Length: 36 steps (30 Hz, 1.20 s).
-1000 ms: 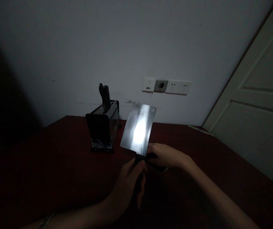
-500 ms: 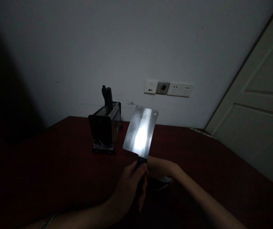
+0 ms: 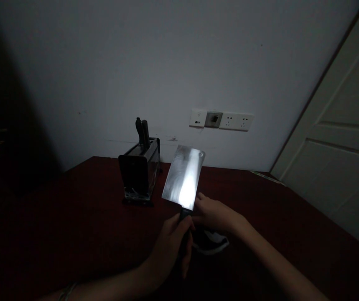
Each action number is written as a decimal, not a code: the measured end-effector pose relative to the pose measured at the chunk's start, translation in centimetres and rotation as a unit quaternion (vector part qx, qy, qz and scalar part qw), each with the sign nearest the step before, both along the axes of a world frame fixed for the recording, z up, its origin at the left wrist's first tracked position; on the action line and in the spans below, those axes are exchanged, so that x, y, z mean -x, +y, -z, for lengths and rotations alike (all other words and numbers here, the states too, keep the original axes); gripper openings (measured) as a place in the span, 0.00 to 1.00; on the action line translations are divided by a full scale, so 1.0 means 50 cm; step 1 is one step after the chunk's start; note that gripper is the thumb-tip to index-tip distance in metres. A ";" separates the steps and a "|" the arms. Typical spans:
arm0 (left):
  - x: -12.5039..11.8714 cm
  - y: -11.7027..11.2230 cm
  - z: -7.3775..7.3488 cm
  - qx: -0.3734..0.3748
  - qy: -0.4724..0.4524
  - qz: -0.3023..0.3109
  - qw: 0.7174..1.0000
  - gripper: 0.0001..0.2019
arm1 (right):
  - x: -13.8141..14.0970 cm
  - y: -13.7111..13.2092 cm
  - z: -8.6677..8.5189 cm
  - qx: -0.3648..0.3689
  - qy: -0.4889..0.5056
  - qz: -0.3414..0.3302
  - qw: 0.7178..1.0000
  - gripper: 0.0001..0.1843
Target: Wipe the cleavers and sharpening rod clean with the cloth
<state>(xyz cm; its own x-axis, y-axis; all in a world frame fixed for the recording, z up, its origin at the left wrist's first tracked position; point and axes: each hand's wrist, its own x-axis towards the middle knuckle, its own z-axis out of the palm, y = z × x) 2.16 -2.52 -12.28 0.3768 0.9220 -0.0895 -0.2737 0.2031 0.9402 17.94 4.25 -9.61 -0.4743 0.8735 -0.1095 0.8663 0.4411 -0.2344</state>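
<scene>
My left hand (image 3: 169, 246) is wrapped round the dark handle of a broad steel cleaver (image 3: 184, 177), whose blade stands up and leans slightly right, catching a bright glare. My right hand (image 3: 212, 214) is just behind and right of the blade's base, fingers curled over a dark cloth-like thing with a pale edge (image 3: 212, 244) that lies on the dark red table (image 3: 72, 234). What exactly that thing is stays too dim to tell.
A dark knife block (image 3: 140, 173) with two handles sticking out stands on the table left of the cleaver, near the white wall. Wall sockets (image 3: 221, 120) sit above the table's back edge. A white door (image 3: 339, 167) is at the right.
My right hand, half hidden behind the blade half a second ago, has come up beside the blade's base again. The cleaver has tipped slightly and stays in my left hand.
</scene>
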 end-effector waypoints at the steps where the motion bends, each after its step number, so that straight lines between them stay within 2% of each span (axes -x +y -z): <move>1: 0.000 0.002 0.001 -0.002 -0.001 0.001 1.000 0.15 | -0.005 0.000 -0.008 -0.015 0.011 -0.003 1.000 0.18; 5: -0.001 0.009 0.003 -0.013 -0.002 -0.006 1.000 0.15 | -0.026 -0.002 -0.031 -0.040 0.066 -0.008 0.997 0.15; 10: -0.003 0.013 0.000 -0.020 0.016 -0.032 0.999 0.15 | -0.030 -0.006 -0.048 0.006 0.160 -0.031 0.987 0.15; 13: -0.003 0.011 -0.006 -0.045 0.045 -0.044 0.997 0.11 | -0.022 -0.014 -0.059 0.048 0.207 -0.046 0.976 0.17; 18: -0.002 0.006 -0.015 -0.069 0.074 -0.049 0.994 0.11 | -0.018 -0.033 -0.071 0.083 0.240 -0.025 0.967 0.17; 23: 0.003 0.004 -0.019 -0.071 0.048 -0.039 0.996 0.10 | -0.015 -0.054 -0.062 0.128 0.316 0.029 0.940 0.20; 25: 0.006 0.004 -0.020 -0.069 0.042 -0.030 0.996 0.10 | -0.009 -0.063 -0.054 0.095 0.345 0.042 0.933 0.21; 28: 0.007 0.003 -0.023 -0.068 0.047 -0.028 0.996 0.08 | 0.005 -0.077 -0.044 0.007 0.372 0.045 0.927 0.21; 30: 0.007 0.002 -0.024 -0.071 0.058 -0.028 0.995 0.07 | 0.017 -0.087 -0.039 -0.014 0.386 0.057 0.920 0.20; 36: 0.001 0.001 -0.018 -0.076 0.100 -0.025 0.992 0.04 | 0.055 -0.088 -0.016 0.050 0.445 0.121 0.886 0.20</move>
<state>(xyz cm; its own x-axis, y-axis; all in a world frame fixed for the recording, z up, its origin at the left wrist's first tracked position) 2.13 -2.49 -11.39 0.3189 0.9476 -0.0167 -0.0853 0.0462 0.9953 15.17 -0.14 -8.83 -0.2118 0.9685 0.1310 0.3854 0.2059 -0.8995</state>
